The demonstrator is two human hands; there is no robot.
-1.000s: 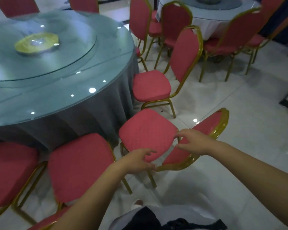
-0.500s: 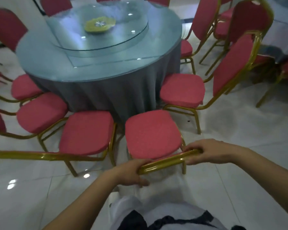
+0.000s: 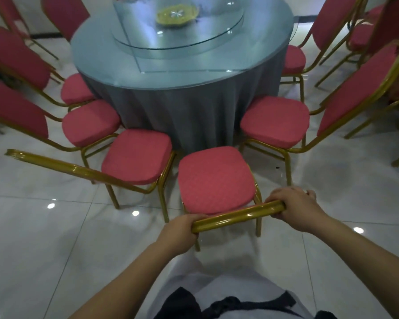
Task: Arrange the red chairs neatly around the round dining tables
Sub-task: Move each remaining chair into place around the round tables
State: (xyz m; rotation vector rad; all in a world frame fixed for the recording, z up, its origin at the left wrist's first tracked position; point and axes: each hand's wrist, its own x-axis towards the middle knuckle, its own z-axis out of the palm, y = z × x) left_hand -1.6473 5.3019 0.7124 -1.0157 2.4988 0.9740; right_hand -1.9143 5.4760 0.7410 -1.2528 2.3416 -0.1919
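Observation:
A red chair (image 3: pixel 214 178) with a gold frame stands right in front of me, its seat facing the round table (image 3: pixel 182 63) draped in grey cloth under a glass top. My left hand (image 3: pixel 181 233) grips the left end of the chair's gold top rail. My right hand (image 3: pixel 293 208) grips the rail's right end. On the left, a second red chair (image 3: pixel 136 155) sits beside it, seat near the cloth. On the right stands another red chair (image 3: pixel 274 120), angled toward the table.
More red chairs ring the table on the left (image 3: pixel 90 120) and the far right (image 3: pixel 293 58). A glass turntable (image 3: pixel 177 31) carries a yellow dish (image 3: pixel 177 12). Glossy white floor tiles (image 3: pixel 55 249) spread around me.
The chair's back has swung round from my right to directly in front of me, so its seat now faces the table squarely. Both hands moved from the seat's rear edge onto the top rail.

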